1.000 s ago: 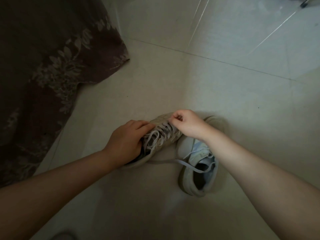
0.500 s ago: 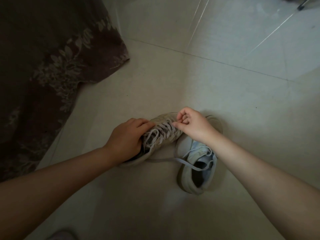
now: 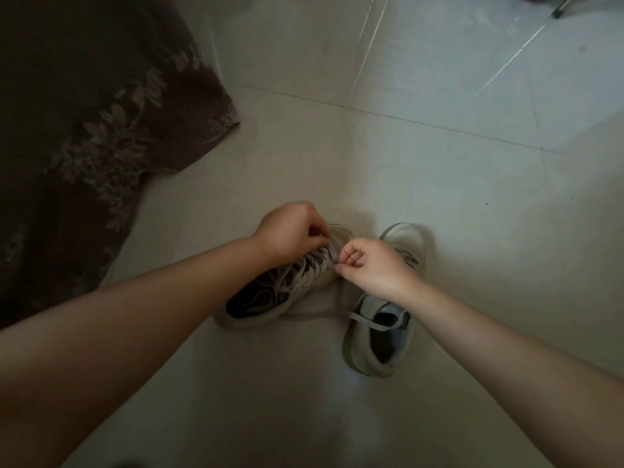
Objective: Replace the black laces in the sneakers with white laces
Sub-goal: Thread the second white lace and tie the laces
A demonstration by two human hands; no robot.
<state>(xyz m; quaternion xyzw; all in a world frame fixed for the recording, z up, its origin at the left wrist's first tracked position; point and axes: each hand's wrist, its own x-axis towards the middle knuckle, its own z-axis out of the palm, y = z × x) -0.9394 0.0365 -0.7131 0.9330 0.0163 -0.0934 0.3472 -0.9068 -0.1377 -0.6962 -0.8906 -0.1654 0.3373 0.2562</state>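
Left hand: we see our left hand curled over the toe end of the pale low-top sneaker on the left, fingertips pinching at the white lace near the lowest eyelets.
Right hand: our right hand sits just at 3 o'clock of that sneaker's toe, fingers curled, thumb and forefinger pinching a bit of the same lace at its edge.
Left sneaker: it lies on the floor with its toe pointing toward 1 o'clock and its dark opening toward 7 o'clock; the white lace crisscrosses its tongue.
Loose lace end: a pale flat lace tail runs toward 3 o'clock, across the opening of the second pale sneaker.
Right sneaker: it stands just beside the first, at 4 o'clock of our hands, toe at 12 o'clock; our right wrist covers its middle, so we cannot tell how it is laced.
Floor: glossy pale tiled floor under everything.
Far left: a dark brown floral-patterned fabric hangs at 10 o'clock, well apart from the sneakers.
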